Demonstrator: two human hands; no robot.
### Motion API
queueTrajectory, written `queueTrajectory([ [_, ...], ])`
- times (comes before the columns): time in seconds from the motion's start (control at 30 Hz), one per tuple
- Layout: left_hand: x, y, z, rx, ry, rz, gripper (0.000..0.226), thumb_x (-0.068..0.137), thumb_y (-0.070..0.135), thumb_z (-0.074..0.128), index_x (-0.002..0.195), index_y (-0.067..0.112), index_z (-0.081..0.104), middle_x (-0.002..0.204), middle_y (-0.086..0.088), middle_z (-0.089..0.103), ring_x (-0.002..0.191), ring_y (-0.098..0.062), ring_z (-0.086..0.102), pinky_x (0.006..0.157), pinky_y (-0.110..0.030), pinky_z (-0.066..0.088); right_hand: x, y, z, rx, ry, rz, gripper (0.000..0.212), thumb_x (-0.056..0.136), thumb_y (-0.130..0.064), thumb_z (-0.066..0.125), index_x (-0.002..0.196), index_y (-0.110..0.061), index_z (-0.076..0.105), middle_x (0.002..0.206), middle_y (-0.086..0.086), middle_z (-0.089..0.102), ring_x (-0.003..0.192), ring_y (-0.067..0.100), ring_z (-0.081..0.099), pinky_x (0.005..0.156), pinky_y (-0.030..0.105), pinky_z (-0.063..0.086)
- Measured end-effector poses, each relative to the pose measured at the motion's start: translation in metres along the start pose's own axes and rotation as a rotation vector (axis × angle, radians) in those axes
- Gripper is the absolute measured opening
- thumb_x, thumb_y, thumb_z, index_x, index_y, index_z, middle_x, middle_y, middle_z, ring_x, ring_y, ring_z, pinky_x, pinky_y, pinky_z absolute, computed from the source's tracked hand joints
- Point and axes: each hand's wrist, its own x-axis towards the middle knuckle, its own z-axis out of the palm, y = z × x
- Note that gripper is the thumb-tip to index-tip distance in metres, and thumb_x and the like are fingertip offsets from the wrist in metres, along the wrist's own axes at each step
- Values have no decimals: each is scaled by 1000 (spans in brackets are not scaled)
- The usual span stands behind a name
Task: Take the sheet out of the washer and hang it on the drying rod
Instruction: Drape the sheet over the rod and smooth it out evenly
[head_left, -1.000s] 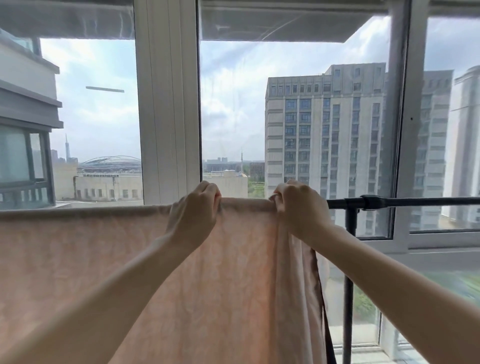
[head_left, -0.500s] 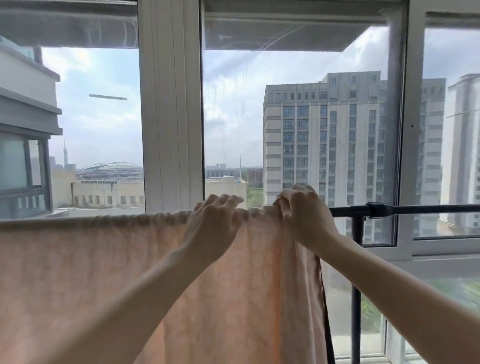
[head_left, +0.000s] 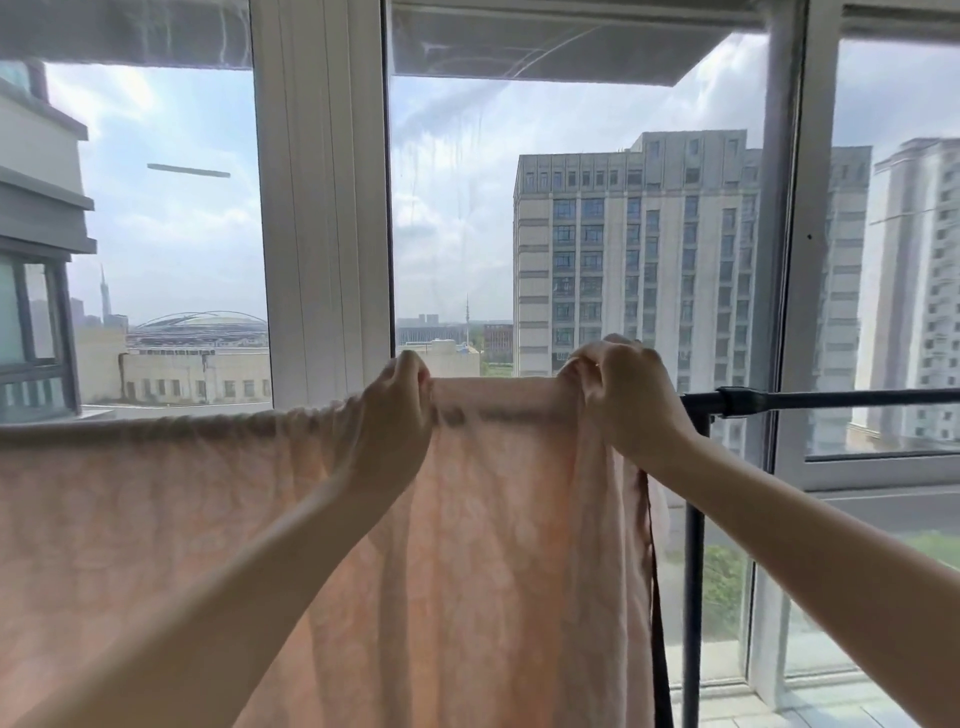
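A pale pink sheet (head_left: 493, 545) hangs over the black drying rod (head_left: 831, 399) and covers it from the left edge of view to near the rod's upright. My left hand (head_left: 395, 415) grips the sheet's top fold at the middle. My right hand (head_left: 628, 400) grips the bunched right end of the fold. The stretch of sheet between the two hands is lifted a little above the rod line. The rod shows bare only to the right of my right hand.
The rack's black upright post (head_left: 693, 571) stands just right of the sheet's edge. Large windows with a white frame pillar (head_left: 322, 208) close the space right behind the rod. A tiled floor (head_left: 727, 712) shows at the bottom right.
My left hand opened on the fold, slid right, then gripped the sheet again. The fold between my hands has risen above the rod. My right hand kept its hold.
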Motion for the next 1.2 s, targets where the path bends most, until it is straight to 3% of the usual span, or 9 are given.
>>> queueTrajectory([
  [0.1,-6,11,2,85,-97,87,21,102,37,36,103,23,51,99,5,65,78,-22,63,84,-42,45,-7,5,7,-11,-30,9,21,97,-12,50,96,-8,70,96,4,65,92,17,56,78,23,44],
  [0.23,-4,37,6,151,-220,301,39,101,46,35,127,23,53,119,3,64,103,-20,63,92,-40,44,-2,3,9,10,-29,-11,21,97,-13,50,94,-9,71,93,3,66,92,19,57,80,29,49],
  [0.43,8,53,17,132,-204,344,27,105,33,34,103,16,53,96,2,64,79,-26,66,71,-39,51,4,8,5,-20,-10,-31,20,97,-12,51,94,-11,71,93,3,65,92,19,58,81,33,52],
  [0.63,1,30,20,137,-12,243,28,104,35,32,97,14,49,85,1,63,57,-32,61,56,-35,45,4,7,-3,-68,38,-111,19,97,-16,52,101,-8,67,100,4,63,99,20,52,86,30,48],
  [0.77,-2,27,26,259,86,391,28,101,30,45,83,13,58,55,2,53,39,-20,47,47,-25,41,-8,15,7,-79,11,-31,17,97,-16,51,96,-7,66,93,6,61,93,22,56,81,35,52],
  [0.83,-3,26,29,296,104,441,26,98,31,52,79,14,60,52,3,51,38,-18,45,46,-22,31,-15,15,11,-101,2,-9,16,97,-20,52,99,-8,63,98,7,59,96,23,54,81,36,53],
  [0.97,0,27,35,307,96,443,31,98,35,52,76,16,61,52,4,53,40,-18,49,45,-23,32,-18,10,18,-187,-58,9,17,96,-11,51,111,-6,59,112,11,57,109,28,50,86,34,51],
  [1.07,-1,31,34,289,107,423,32,96,35,52,72,15,62,50,3,52,39,-19,49,44,-24,37,-6,18,13,-243,-39,9,12,95,-5,52,99,-4,64,98,11,62,92,25,59,74,23,47],
  [1.2,-1,28,35,281,93,407,33,97,36,49,75,15,63,53,2,55,42,-21,53,45,-29,45,23,40,-10,-202,40,214,16,94,-3,50,91,-1,65,82,13,65,75,25,64,65,28,51],
])
